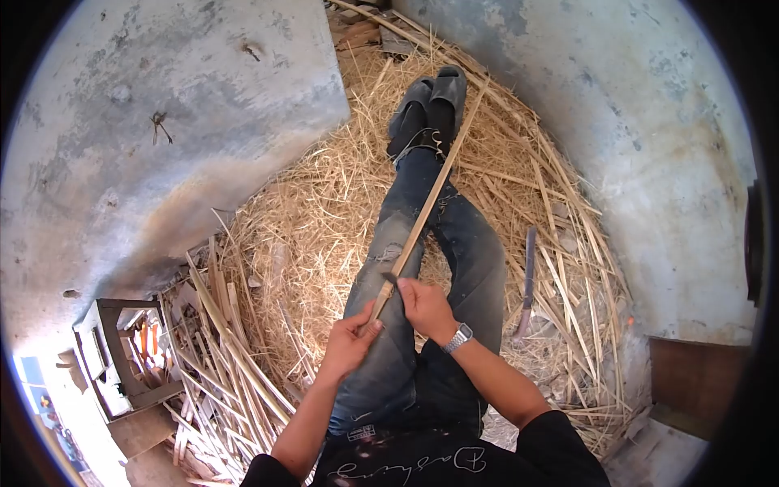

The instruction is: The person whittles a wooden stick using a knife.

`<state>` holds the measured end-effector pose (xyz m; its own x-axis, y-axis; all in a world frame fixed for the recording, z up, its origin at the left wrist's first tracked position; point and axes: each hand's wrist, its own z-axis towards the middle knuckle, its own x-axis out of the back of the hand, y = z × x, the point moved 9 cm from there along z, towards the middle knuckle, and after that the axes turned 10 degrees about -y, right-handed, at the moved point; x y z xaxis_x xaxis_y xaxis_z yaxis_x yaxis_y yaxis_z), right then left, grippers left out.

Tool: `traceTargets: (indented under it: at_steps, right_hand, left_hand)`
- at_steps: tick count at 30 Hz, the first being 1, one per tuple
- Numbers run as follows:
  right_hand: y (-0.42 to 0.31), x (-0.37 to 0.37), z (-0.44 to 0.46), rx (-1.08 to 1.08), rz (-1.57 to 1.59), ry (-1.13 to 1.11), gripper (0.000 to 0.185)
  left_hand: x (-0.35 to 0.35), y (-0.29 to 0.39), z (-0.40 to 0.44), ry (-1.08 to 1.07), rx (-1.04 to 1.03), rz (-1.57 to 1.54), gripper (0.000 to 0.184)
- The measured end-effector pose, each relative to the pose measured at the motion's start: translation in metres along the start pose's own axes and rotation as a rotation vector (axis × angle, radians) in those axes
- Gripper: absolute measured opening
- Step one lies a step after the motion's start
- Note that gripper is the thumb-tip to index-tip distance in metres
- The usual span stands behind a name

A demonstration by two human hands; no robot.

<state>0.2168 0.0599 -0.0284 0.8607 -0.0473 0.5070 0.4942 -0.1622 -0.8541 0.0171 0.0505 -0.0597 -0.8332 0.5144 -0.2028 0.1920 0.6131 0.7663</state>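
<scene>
A long bamboo strip (438,183) lies slantwise over my outstretched legs, its far end beside my shoes. My left hand (350,347) is closed round its near end, thumb along the strip. Against the strip, a little farther up, my right hand (426,308) pinches a small dark blade (389,277). The blade crosses the strip; its handle, if it has one, is hidden by my fingers. Beneath both hands are my jeans (381,325), worn at the knee.
Pale shavings (300,195) cover the floor round my legs. To my right lies a long knife (529,272) among loose strips. A heap of split bamboo (235,357) is on my left, near a dark-framed box (134,357). Concrete walls (649,146) stand on both sides.
</scene>
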Motion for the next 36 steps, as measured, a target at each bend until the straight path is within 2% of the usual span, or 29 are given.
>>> traceTargets:
  at_steps: [2,3,9,12,14,15,17,18,20,24,26,30,33,35,36]
  right_hand:
    - [-0.002,-0.009,-0.007,-0.038,0.041,-0.085,0.044]
    - [-0.002,-0.008,-0.007,-0.037,0.040,-0.087,0.044]
    - [0.014,-0.016,-0.005,-0.070,0.136,-0.214,0.048]
    - [0.019,-0.022,-0.001,-0.017,0.183,-0.277,0.051]
    - [0.020,-0.044,-0.009,-0.040,0.434,-0.521,0.052]
    - [0.027,-0.047,-0.009,-0.039,0.434,-0.516,0.052]
    - [0.049,-0.032,-0.002,-0.066,0.296,-0.244,0.047]
    - [0.041,-0.028,-0.001,-0.064,0.296,-0.248,0.047]
    - [0.008,0.006,0.000,-0.021,0.000,0.014,0.042]
    - [-0.004,-0.005,-0.012,0.130,-0.052,0.102,0.039]
    - [0.007,-0.015,-0.015,0.023,0.047,-0.015,0.039]
    - [0.011,-0.016,-0.010,0.024,0.094,-0.128,0.040]
    - [0.016,-0.017,-0.002,0.093,0.194,-0.194,0.044]
    - [0.024,-0.026,0.002,0.047,0.230,-0.402,0.048]
    - [0.025,-0.023,0.005,0.050,0.229,-0.401,0.048]
  left_hand:
    - [0.001,0.003,0.004,-0.026,-0.125,0.119,0.047]
    - [0.000,0.005,0.003,-0.024,-0.125,0.117,0.047]
    - [0.001,0.000,0.000,-0.015,-0.016,0.154,0.046]
    - [-0.001,-0.001,-0.005,-0.042,0.056,0.043,0.045]
    - [-0.001,-0.001,-0.003,-0.002,0.008,-0.078,0.045]
    - [0.001,0.002,-0.003,-0.006,0.006,-0.075,0.045]
    - [0.001,0.002,-0.005,-0.067,0.060,-0.051,0.049]
    - [-0.001,-0.001,-0.004,-0.064,0.059,-0.053,0.049]
    - [0.001,-0.002,-0.001,-0.014,-0.043,0.027,0.051]
    - [0.001,-0.003,0.003,-0.006,-0.062,0.097,0.054]
    - [-0.001,-0.001,0.002,-0.008,-0.054,0.095,0.053]
    - [-0.001,0.000,-0.001,-0.035,-0.028,0.080,0.051]
    - [-0.008,0.000,-0.008,-0.073,0.057,-0.079,0.051]
    - [-0.006,-0.005,-0.006,-0.063,0.061,-0.100,0.052]
    - [-0.005,-0.003,-0.006,-0.063,0.059,-0.098,0.052]
